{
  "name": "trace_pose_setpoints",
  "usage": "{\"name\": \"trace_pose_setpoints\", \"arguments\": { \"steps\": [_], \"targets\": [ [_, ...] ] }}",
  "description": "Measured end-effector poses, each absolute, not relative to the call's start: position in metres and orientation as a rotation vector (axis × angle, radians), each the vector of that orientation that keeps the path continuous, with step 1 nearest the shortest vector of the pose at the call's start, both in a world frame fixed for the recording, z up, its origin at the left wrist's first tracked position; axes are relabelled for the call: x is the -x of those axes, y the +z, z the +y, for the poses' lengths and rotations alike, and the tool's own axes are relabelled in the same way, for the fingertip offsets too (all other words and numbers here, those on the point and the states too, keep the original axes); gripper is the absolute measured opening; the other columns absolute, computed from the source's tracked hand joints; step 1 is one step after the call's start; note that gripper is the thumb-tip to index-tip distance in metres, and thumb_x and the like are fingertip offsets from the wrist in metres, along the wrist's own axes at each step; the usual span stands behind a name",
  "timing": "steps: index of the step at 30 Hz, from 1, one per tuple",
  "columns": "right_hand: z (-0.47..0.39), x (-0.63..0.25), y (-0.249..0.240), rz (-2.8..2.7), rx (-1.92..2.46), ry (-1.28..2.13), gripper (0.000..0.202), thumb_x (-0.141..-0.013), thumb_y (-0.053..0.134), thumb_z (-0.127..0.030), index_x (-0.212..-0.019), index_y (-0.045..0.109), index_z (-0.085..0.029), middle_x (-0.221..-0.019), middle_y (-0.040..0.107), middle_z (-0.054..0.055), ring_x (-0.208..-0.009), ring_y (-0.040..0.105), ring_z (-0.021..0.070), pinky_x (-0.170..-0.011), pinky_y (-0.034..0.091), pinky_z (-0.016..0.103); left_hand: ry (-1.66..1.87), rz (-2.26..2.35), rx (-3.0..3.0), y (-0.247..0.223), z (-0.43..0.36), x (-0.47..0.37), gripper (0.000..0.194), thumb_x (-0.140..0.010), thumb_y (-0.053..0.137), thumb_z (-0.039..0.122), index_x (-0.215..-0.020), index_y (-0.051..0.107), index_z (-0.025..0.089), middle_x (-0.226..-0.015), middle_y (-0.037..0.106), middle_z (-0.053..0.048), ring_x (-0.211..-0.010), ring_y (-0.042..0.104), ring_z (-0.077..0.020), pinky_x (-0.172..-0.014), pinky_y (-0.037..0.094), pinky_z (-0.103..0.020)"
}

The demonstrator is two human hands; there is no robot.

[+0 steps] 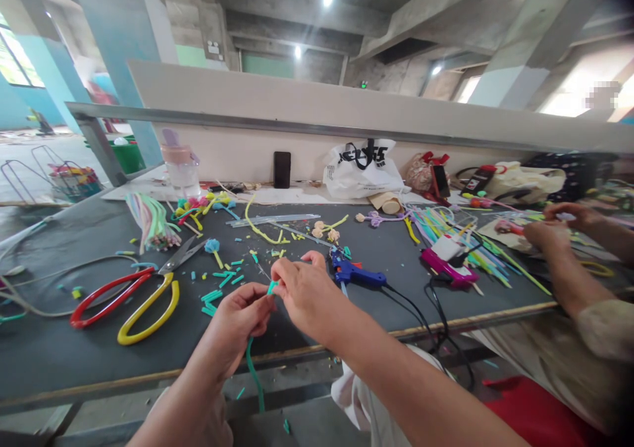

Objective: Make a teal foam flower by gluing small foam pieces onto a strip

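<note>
Over the front part of the dark table, my left hand pinches a teal fuzzy stem, whose long end hangs down past the table edge. The fingertips of my right hand close on the top of the same stem, touching my left fingertips. Short teal pieces lie scattered left of my hands. A blue glue gun rests just right of them. Large scissors with one red and one yellow handle lie open at the left. A small blue flower on a yellow stem sits beside the blades.
A bundle of pastel stems and a lidded cup stand at the back left. A phone and a white bag are by the partition. At right are a magenta power strip, cables and another person's hands.
</note>
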State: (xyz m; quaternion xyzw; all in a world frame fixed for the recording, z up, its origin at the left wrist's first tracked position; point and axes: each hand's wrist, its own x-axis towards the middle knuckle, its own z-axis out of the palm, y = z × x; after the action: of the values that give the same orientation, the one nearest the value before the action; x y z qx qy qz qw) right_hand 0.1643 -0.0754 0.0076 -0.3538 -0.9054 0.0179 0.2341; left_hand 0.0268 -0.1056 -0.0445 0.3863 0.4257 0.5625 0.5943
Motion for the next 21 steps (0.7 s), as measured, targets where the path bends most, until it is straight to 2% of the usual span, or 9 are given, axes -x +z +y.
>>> {"name": "trace_pose_setpoints", "arguments": {
  "steps": [6, 13, 21],
  "targets": [
    [-0.066, -0.167, 0.002, -2.237, 1.069, 0.366, 0.012, -0.079, 0.056, -0.013, -0.087, 0.050, -0.020, -0.072, 0.061, -0.003, -0.064, 0.055, 0.0111, -0.078, 0.034, 0.030, 1.295, 0.973, -0.872, -0.043, -0.107, -0.025, 0.017, -0.067, 0.069, 0.027, -0.068, 0.059, 0.013, -0.057, 0.054, 0.001, -0.044, 0.035, -0.0044, -0.039, 0.022, -0.018],
    [-0.063, -0.170, -0.003, -2.154, 1.077, 0.854, 0.025, -0.075, 0.054, -0.012, -0.099, 0.055, -0.017, -0.087, 0.065, 0.004, -0.074, 0.060, 0.0128, -0.068, 0.046, 0.025, 1.300, 0.983, -0.856, -0.041, -0.107, -0.025, 0.021, -0.065, 0.072, 0.028, -0.072, 0.060, 0.012, -0.055, 0.051, 0.003, -0.044, 0.036, -0.0041, -0.040, 0.023, -0.017],
    [-0.066, -0.163, -0.001, -2.155, 1.132, 0.804, 0.017, -0.069, 0.057, -0.010, -0.083, 0.063, -0.016, -0.076, 0.067, 0.001, -0.068, 0.058, 0.0120, -0.065, 0.044, 0.023, 1.313, 1.014, -0.850, -0.043, -0.108, -0.026, 0.020, -0.064, 0.071, 0.027, -0.067, 0.058, 0.013, -0.049, 0.046, 0.006, -0.043, 0.035, -0.0039, -0.039, 0.024, -0.016]
  ]
}}
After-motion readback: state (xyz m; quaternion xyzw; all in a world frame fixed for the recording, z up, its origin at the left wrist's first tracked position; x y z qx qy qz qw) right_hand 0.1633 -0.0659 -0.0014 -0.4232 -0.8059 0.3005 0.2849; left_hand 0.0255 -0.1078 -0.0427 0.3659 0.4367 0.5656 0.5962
